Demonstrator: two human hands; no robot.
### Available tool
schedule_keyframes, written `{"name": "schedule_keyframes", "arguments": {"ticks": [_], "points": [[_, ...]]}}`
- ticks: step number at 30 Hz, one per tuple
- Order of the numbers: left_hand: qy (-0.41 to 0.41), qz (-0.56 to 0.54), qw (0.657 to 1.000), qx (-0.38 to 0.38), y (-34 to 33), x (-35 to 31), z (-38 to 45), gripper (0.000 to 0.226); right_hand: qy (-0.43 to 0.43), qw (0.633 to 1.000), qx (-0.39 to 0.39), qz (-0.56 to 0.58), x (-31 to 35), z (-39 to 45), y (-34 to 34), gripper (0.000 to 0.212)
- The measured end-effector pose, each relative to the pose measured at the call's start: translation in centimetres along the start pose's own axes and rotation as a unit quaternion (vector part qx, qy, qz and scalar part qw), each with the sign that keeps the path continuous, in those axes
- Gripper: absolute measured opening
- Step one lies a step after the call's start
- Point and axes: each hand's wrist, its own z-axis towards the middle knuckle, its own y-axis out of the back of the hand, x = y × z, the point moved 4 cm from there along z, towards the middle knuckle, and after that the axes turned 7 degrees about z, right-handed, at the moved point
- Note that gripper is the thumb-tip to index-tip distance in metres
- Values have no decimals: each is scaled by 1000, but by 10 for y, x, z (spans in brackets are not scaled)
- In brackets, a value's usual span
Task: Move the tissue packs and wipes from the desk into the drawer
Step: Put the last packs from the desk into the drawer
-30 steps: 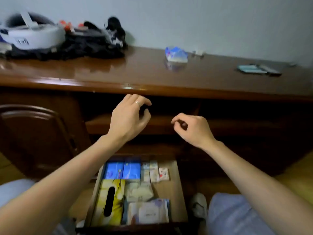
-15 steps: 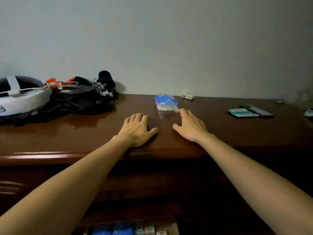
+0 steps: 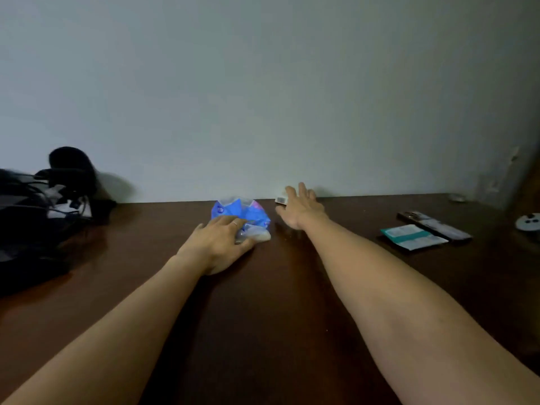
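Observation:
A crumpled blue tissue pack (image 3: 247, 213) lies on the dark wooden desk (image 3: 277, 302) near the wall. My left hand (image 3: 217, 242) rests on its near left side, fingers curled over the plastic. My right hand (image 3: 298, 210) is stretched out with fingers spread, over a small white pack (image 3: 280, 200) at the desk's back edge; I cannot tell whether it touches it. A flat teal-and-white wipes packet (image 3: 413, 236) lies to the right. The drawer is out of view.
A heap of black gear and cables (image 3: 43, 206) fills the left of the desk. A dark flat remote-like bar (image 3: 435, 225) lies beside the wipes packet. A small white round object (image 3: 530, 222) sits at the far right edge.
Both hands rose from the drawer area to the desktop and then reached forward. The left hand went onto the blue tissue pack, the right toward the small white pack. The camera tilted up.

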Motion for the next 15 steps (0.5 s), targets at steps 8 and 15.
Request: {"name": "schedule_keyframes", "arguments": {"ticks": [8, 15], "points": [[-8, -35, 999, -16, -14, 8, 45, 36, 50, 995, -23, -78, -3, 47, -18, 47], [24, -13, 998, -52, 10, -18, 3, 45, 65, 998, 23, 2, -22, -32, 26, 46]]}}
